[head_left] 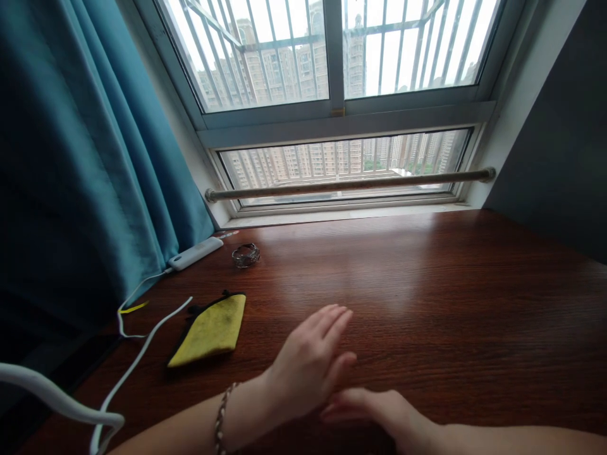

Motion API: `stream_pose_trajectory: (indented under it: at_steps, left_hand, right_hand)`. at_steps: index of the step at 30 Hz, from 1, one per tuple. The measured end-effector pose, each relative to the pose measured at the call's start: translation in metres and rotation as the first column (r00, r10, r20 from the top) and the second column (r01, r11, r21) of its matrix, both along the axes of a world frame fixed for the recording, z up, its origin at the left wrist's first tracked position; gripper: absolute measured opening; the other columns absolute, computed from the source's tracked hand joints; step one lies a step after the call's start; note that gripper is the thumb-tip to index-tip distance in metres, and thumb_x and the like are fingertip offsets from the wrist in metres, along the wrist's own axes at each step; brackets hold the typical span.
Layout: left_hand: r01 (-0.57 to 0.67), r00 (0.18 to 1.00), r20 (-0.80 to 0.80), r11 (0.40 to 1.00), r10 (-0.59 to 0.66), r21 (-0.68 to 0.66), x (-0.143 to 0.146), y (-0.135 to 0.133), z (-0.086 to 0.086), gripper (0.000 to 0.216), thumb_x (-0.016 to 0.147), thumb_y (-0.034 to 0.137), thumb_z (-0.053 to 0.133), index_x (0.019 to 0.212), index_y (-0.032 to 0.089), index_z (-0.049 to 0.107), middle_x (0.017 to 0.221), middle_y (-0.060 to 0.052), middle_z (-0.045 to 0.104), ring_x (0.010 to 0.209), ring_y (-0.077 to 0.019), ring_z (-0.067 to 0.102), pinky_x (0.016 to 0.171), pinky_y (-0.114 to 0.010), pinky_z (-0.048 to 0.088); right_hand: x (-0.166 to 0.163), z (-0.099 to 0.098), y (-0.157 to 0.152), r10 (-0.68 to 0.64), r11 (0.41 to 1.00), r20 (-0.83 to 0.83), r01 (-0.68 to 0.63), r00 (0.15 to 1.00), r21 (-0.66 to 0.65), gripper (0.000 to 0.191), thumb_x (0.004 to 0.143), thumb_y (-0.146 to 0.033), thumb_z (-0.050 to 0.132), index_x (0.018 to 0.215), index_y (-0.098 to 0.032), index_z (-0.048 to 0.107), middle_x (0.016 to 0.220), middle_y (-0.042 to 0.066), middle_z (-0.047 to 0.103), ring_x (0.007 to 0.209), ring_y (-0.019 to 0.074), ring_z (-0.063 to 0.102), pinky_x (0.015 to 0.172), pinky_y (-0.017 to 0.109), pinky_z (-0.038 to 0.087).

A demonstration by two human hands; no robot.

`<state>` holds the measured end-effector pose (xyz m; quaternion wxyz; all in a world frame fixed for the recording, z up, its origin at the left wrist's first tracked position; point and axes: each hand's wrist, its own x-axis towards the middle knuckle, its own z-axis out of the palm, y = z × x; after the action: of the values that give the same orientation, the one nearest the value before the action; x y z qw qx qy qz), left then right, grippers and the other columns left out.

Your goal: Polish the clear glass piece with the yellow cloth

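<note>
My left hand [310,354] is held over the brown wooden tabletop [427,316], its fingers stretched out together and the thumb apart. Nothing shows in it. A braided bracelet [220,417] circles that wrist. Just below and to the right, my right hand [379,407] points leftward with its fingers extended, close to the base of the left hand; whether they touch I cannot tell. It appears to hold nothing, though part of it is cut off by the lower edge. Nearest the left hand lies a folded yellow cloth [211,332] with dark edging and a dark smudge.
A dark wire-like ring [246,255] lies farther back. Beside the blue curtain [137,158] sits a white power strip [195,254] with a cord. A thick white cable [52,395] curves along the left. Behind the tabletop, a metal rail [351,186] crosses the barred window.
</note>
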<state>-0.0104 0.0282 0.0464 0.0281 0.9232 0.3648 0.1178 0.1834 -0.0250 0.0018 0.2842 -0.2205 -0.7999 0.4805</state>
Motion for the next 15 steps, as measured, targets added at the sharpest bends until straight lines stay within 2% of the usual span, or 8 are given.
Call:
stream_pose_trajectory:
  at_steps: [1,2,4,6,8,10,12,15]
  left_hand:
    - [-0.226,0.961,-0.151,0.973,0.23,0.042,-0.003,0.01,0.008,0.045,0.096,0.037,0.025,0.127,0.014,0.047,0.124,-0.013,0.055,0.116,-0.0219,0.049,0.097,-0.034,0.04]
    - [-0.365,0.903,-0.213,0.928,0.373,0.078,-0.007,0.02,0.013,0.04,0.096,0.033,0.025,0.113,0.014,0.056,0.11,-0.012,0.06,0.104,-0.0235,0.056,0.088,-0.036,0.045]
    - [-0.55,0.78,-0.27,0.824,0.564,0.133,-0.019,0.042,0.017,0.038,0.095,0.027,0.025,0.097,0.01,0.059,0.096,-0.016,0.061,0.092,-0.0289,0.06,0.075,-0.042,0.049]
    - [-0.696,0.635,-0.334,0.703,0.697,0.146,-0.037,0.063,0.013,0.031,0.095,0.024,0.034,0.095,0.007,0.06,0.091,-0.016,0.062,0.086,-0.0279,0.062,0.07,-0.043,0.049]
    - [-0.796,0.506,-0.42,0.595,0.754,0.11,-0.059,0.082,0.008,0.021,0.091,0.028,0.05,0.086,0.011,0.062,0.087,-0.008,0.064,0.084,-0.0213,0.062,0.074,-0.04,0.05]
    - [-0.855,0.425,-0.469,0.513,0.774,0.071,-0.081,0.098,0.002,0.02,0.088,0.031,0.056,0.088,0.012,0.062,0.091,-0.007,0.064,0.088,-0.0204,0.061,0.078,-0.041,0.049]
    - [-0.889,0.389,-0.499,0.458,0.775,0.018,-0.099,0.11,-0.003,0.021,0.087,0.032,0.058,0.094,0.013,0.062,0.097,-0.007,0.064,0.092,-0.0214,0.06,0.081,-0.043,0.048]
    - [-0.906,0.395,-0.509,0.417,0.765,-0.077,-0.114,0.12,-0.006,0.022,0.086,0.032,0.059,0.099,0.014,0.061,0.104,-0.008,0.062,0.098,-0.0228,0.058,0.084,-0.045,0.047]
  right_hand:
    - [0.0,-0.002,0.003,-0.081,0.996,-0.027,0.08,0.996,-0.045,0.043,0.087,-0.029,0.055,0.128,-0.02,0.044,0.121,0.008,0.061,0.112,0.0176,0.057,0.098,0.031,0.046]
    - [0.0,-0.004,0.005,-0.178,0.978,-0.056,0.17,0.982,-0.12,0.042,0.087,-0.027,0.055,0.127,-0.02,0.044,0.122,0.008,0.06,0.114,0.0172,0.056,0.101,0.032,0.044]
    - [-0.001,-0.008,0.01,-0.34,0.902,-0.105,0.292,0.935,-0.318,0.033,0.088,-0.028,0.054,0.119,-0.02,0.047,0.119,0.008,0.062,0.113,0.0171,0.057,0.102,0.034,0.042]
    - [-0.002,-0.011,0.015,-0.395,0.834,-0.141,0.289,0.908,-0.47,0.028,0.087,-0.033,0.055,0.111,-0.019,0.049,0.114,0.01,0.063,0.11,0.0177,0.059,0.101,0.035,0.043]
    - [-0.003,-0.012,0.019,-0.399,0.816,-0.154,0.274,0.904,-0.509,0.028,0.085,-0.036,0.058,0.106,-0.017,0.051,0.111,0.011,0.064,0.11,0.0191,0.059,0.101,0.036,0.043]
    - [-0.003,-0.011,0.022,-0.376,0.831,-0.148,0.262,0.915,-0.49,0.026,0.085,-0.035,0.058,0.104,-0.017,0.052,0.109,0.01,0.064,0.109,0.0191,0.06,0.101,0.036,0.043]
    - [-0.003,-0.01,0.022,-0.35,0.853,-0.146,0.25,0.925,-0.458,0.024,0.086,-0.032,0.058,0.104,-0.018,0.053,0.108,0.008,0.065,0.108,0.0185,0.06,0.101,0.036,0.044]
    - [-0.001,-0.011,0.023,-0.332,0.878,-0.149,0.247,0.931,-0.411,0.021,0.086,-0.03,0.057,0.104,-0.018,0.053,0.107,0.007,0.065,0.106,0.018,0.061,0.099,0.035,0.045]
